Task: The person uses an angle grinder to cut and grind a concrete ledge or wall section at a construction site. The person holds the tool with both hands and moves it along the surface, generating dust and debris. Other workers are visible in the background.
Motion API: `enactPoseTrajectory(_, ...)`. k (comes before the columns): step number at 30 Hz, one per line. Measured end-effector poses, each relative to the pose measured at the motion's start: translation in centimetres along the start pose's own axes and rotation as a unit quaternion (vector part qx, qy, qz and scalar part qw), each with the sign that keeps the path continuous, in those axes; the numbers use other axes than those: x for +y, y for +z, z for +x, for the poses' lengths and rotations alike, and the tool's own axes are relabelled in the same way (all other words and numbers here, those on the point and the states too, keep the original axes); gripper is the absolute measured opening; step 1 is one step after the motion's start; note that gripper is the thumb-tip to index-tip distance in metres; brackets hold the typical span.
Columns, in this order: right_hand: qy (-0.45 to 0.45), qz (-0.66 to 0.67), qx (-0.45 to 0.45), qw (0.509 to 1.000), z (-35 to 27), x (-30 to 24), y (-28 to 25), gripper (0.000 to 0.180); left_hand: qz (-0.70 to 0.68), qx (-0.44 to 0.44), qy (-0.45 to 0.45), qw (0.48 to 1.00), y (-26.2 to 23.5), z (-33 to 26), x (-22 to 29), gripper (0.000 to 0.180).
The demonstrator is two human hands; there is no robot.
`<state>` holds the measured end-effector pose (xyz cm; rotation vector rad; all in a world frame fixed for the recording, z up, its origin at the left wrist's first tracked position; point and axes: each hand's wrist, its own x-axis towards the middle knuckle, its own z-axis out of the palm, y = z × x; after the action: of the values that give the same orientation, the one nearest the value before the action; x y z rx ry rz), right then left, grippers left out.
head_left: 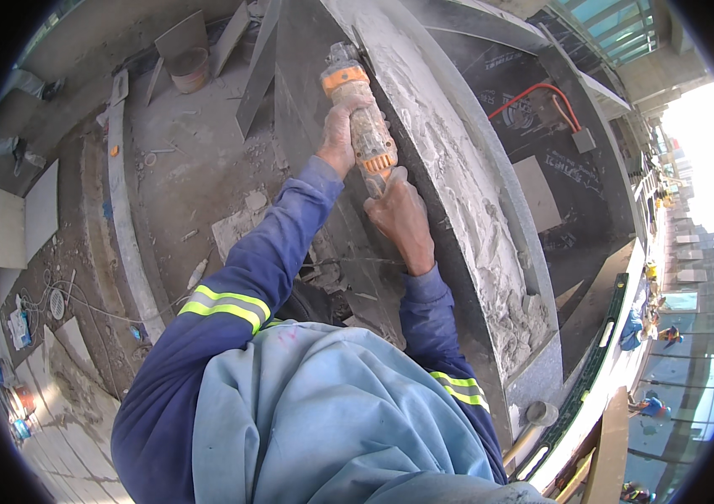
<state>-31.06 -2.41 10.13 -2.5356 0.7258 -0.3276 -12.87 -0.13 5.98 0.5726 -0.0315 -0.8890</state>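
Note:
A dusty orange and grey angle grinder (368, 126) lies lengthwise in front of me, its head pointing away and its thin disc seen nearly edge-on. My left hand (339, 137) is wrapped around the body just behind the head. My right hand (401, 215) grips the rear end. The disc sits at the edge of a long dark stone slab (416, 160); whether it touches is hard to tell. Beside that slab runs a bed of rough grey mortar (466, 176), bordered on its far side by a pale stone strip (515, 189).
To the right are a mallet (542, 413), a long green level (605, 344) and a red cable (542, 86). A dusty bucket (189, 70) and leaning panels (232, 38) stand at the far left. Rubble (239, 227) and a thin cord (96, 312) lie on the ground.

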Motion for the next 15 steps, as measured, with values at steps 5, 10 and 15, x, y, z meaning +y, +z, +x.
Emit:
enactPoseTrajectory(5,-0.007,0.0,0.004,1.0,0.0,0.38,0.21,0.033,0.003,0.001,0.013,1.0,-0.09,0.03,-0.23,0.043)
enactPoseTrajectory(10,-0.007,0.007,0.001,1.0,-0.1,-0.22,-0.26,0.032,0.002,0.004,0.011,1.0,0.01,-0.09,-0.18,0.041)
enactPoseTrajectory(15,-0.001,-0.002,0.001,1.0,-0.14,0.29,0.09,0.032,-0.002,0.0,0.007,1.0,0.02,-0.17,-0.31,0.041)
